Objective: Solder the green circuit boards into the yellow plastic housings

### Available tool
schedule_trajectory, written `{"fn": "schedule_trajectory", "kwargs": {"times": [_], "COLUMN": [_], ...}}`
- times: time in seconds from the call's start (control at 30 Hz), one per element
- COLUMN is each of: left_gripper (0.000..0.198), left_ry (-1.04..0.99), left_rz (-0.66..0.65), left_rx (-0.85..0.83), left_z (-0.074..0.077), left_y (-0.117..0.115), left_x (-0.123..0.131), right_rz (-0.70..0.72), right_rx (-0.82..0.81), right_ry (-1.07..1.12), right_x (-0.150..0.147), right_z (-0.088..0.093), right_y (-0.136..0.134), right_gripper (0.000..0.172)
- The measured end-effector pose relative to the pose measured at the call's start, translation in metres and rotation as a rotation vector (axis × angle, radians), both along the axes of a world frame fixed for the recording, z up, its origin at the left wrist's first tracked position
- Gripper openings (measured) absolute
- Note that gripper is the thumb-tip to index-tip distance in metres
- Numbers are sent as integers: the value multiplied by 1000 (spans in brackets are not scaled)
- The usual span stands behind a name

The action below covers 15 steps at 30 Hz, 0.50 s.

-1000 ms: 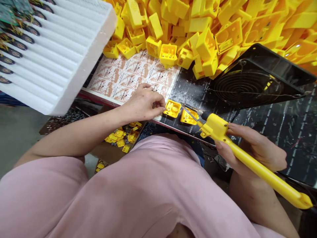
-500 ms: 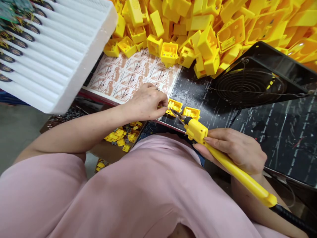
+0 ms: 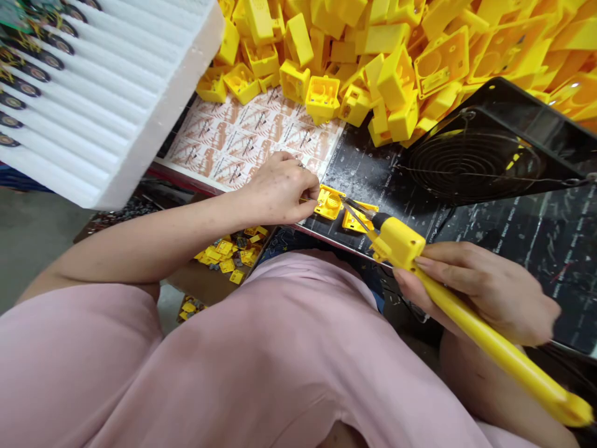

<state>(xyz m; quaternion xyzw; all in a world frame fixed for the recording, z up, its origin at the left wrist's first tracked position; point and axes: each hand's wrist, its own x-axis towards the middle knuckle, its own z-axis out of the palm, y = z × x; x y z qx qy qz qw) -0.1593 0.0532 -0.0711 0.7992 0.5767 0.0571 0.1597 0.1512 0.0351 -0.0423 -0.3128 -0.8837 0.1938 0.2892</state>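
Observation:
My left hand [image 3: 285, 190] is closed, its thumb and index finger pinched at the left edge of a small open yellow plastic housing [image 3: 328, 204]. A bit of yellow shows between the fingertips, but what they grip is hidden. My right hand [image 3: 485, 289] is wrapped round the long yellow handle of a soldering iron [image 3: 401, 242], which has a thin metal tip and a second thin prong beside it. The tip points at the right side of that housing and passes over a second yellow housing [image 3: 357, 219], partly covering it.
A heap of yellow plastic cases [image 3: 396, 74] fills the back of the bench [image 3: 513, 249]. A black fan [image 3: 476, 155] lies at right. Printed sheets [image 3: 242, 140] lie left of centre. A white foam tray [image 3: 135, 93] holds circuit boards and round parts. Below is a box of small yellow parts [image 3: 224, 255].
My right hand has drawn the soldering iron back to the right and down, its tip leaving the first housing's left side. My left hand stays nearly in place.

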Motion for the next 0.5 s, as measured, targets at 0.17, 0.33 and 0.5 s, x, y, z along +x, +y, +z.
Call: {"fn": "schedule_trajectory", "kwargs": {"times": [0.17,0.33,0.5], "left_gripper": [25,25,22], "left_ry": [16,-162,-237], "left_rz": [-25,30,131], "left_rx": [34,60,72], "left_z": [4,0,-9], "left_y": [-4,-8,-1], "left_x": [-3,-13,-9], "right_rz": [12,-27,-79], "right_rx": [167,230,310], "right_ry": [129,46,43], "right_x": [0,-4,-11], "right_z": [-12,-16,-25], "right_y": [7,11,12], "right_gripper": [22,40,54]}}
